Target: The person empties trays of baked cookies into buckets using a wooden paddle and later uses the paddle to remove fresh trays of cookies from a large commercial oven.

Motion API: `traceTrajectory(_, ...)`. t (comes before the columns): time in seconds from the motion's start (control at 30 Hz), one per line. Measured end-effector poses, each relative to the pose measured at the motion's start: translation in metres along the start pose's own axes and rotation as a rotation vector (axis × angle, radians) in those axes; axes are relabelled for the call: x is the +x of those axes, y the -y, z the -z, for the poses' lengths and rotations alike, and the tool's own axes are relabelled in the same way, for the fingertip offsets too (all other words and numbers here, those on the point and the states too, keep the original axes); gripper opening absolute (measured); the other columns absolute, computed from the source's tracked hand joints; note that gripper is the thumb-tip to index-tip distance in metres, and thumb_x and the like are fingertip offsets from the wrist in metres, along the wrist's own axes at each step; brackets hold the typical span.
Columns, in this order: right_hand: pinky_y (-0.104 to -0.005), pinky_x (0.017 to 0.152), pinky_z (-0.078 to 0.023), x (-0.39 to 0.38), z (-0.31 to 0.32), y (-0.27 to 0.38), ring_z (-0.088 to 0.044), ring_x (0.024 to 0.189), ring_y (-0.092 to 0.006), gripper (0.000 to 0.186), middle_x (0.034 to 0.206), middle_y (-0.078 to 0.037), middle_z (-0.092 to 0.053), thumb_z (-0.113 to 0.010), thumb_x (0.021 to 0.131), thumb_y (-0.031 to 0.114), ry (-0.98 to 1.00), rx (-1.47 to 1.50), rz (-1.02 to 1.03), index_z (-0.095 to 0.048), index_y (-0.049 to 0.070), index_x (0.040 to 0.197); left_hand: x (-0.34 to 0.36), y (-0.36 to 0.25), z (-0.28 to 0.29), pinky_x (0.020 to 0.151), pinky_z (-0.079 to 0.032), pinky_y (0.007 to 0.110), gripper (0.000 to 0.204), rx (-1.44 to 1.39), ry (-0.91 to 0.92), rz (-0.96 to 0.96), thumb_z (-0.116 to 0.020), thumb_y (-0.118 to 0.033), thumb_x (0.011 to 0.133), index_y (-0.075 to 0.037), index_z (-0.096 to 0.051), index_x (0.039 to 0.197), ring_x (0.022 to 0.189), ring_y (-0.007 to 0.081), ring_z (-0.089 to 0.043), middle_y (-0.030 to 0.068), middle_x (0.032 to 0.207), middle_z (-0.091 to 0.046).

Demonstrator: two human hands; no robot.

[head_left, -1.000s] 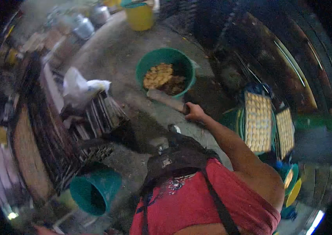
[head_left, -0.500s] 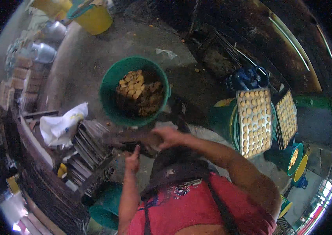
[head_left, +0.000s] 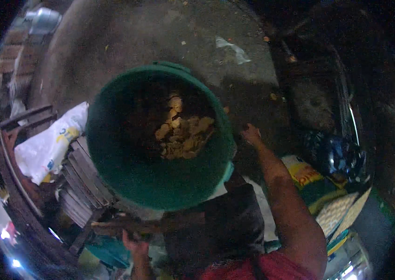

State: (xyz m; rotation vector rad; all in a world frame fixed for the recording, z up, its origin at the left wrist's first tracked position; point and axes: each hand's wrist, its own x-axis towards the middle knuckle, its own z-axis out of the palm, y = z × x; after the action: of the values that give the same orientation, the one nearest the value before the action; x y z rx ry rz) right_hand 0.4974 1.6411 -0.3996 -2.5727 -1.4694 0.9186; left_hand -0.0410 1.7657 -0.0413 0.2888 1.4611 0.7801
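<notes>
A large round green bucket (head_left: 113,184) takes up the middle of the head view. Low inside it lies a heap of round tan biscuits (head_left: 183,135), with the left part in deep shadow. My right hand (head_left: 252,135) is stretched out just beyond the bucket's right side, apart from the rim. Its fingers are dark and blurred, so their grip does not show. Below the bucket, my left hand (head_left: 135,243) is beside a long brown strip like a plank (head_left: 127,226); its fingers look apart, and I see nothing held in it.
Stacked dark slats or trays (head_left: 83,170) and a white printed sack (head_left: 50,144) lie left of the bucket. Biscuit-covered trays (head_left: 335,214), a yellow-and-white bag (head_left: 302,172) and a dark blue plastic bag (head_left: 344,156) are at the right. A plastic scrap (head_left: 234,50) lies on the floor.
The bucket now looks much larger and closer. My right hand has moved from near the brown strip out to the bucket's right side. My left hand stays near the strip.
</notes>
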Motion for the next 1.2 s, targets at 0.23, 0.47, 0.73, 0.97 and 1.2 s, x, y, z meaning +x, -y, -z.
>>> traceTrajectory(0.23, -0.0352, 0.07, -0.048, 0.078, -0.11, -0.005, -0.059, 0.073, -0.0221, 0.025, 0.086, -0.009, -0.061, -0.056, 0.085, 0.023, 0.108, 0.159, -0.457, -0.056, 0.004, 0.101, 0.075, -0.009, 0.028, 0.073, -0.051, 0.046, 0.054, 0.018, -0.093, -0.152, -0.042, -0.048, 0.087, -0.009, -0.045, 0.124, 0.1, 0.0275, -0.055, 0.0125, 0.109, -0.056)
traceTrajectory(0.47, -0.0341, 0.072, -0.048, 0.068, -0.13, -0.006, -0.058, 0.075, -0.0211, 0.018, 0.085, -0.009, -0.061, -0.059, 0.082, 0.018, 0.019, 0.161, -0.497, -0.057, 0.004, 0.094, 0.1, -0.002, 0.081, 0.065, -0.052, 0.037, 0.052, 0.345, 0.036, -0.388, -0.046, -0.047, 0.086, -0.008, -0.046, 0.121, 0.087, 0.0221, -0.057, 0.0104, 0.1, -0.056)
traceTrajectory(0.73, -0.0328, 0.073, -0.048, 0.018, 0.097, 0.067, -0.058, 0.077, -0.0201, 0.011, 0.084, -0.009, -0.062, -0.062, 0.08, 0.012, -0.671, 0.355, -0.47, -0.059, 0.005, 0.087, 0.102, -0.03, -0.007, 0.077, -0.047, 0.038, 0.045, -0.064, 0.028, -0.036, -0.057, -0.034, 0.083, -0.005, -0.049, 0.116, 0.087, 0.0227, -0.056, 0.0077, 0.099, -0.057)
traceTrajectory(0.97, -0.0376, 0.077, -0.049, -0.038, 0.249, 0.285, -0.06, 0.088, -0.0278, 0.036, 0.097, -0.009, -0.061, -0.074, 0.064, 0.008, -0.461, 0.302, 0.226, -0.06, 0.006, 0.097, 0.105, -0.035, -0.008, 0.086, -0.044, 0.039, 0.044, 0.09, -0.121, 0.029, -0.061, -0.031, 0.081, -0.003, -0.052, 0.113, 0.099, 0.0247, -0.054, 0.0076, 0.106, -0.057)
traceTrajectory(1.2, -0.044, 0.098, -0.036, 0.113, 0.131, 0.39, -0.037, 0.124, -0.033, 0.071, 0.13, -0.022, -0.041, -0.061, 0.075, 0.054, 0.242, -0.131, -0.058, -0.047, 0.002, 0.122, 0.036, -0.024, 0.096, 0.084, -0.045, 0.036, 0.038, 0.005, -0.165, -0.052, -0.063, -0.014, 0.081, -0.003, -0.052, 0.115, 0.097, 0.0232, -0.055, 0.0077, 0.109, -0.057)
